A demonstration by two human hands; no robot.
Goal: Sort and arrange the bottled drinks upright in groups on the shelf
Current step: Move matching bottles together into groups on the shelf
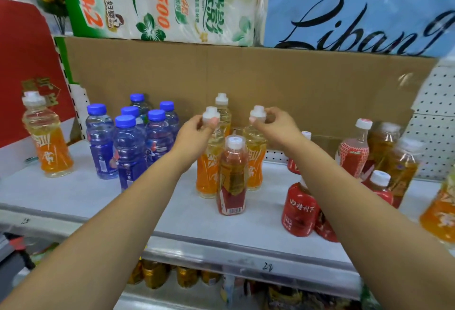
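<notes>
My left hand [194, 134] pinches the white cap of an orange-label bottle [206, 174] standing mid-shelf. My right hand [278, 125] pinches the cap of a second orange-label bottle [256, 161] beside it. A third one [222, 110] stands behind them. A red-label tea bottle [231, 179] stands just in front, between the two. Several blue-capped bottles [128, 144] cluster upright at the left. A lone orange-label bottle [46, 142] stands far left. Red bottles [299, 211] and amber bottles [398, 161] are mixed on the right.
The grey shelf [172, 211] has a cardboard sheet [246, 80] as its back wall. Packs of tissue [160, 1] lie on top. Another orange-label bottle [440, 213] is at the right edge. Golden cans [157, 274] fill the shelf below.
</notes>
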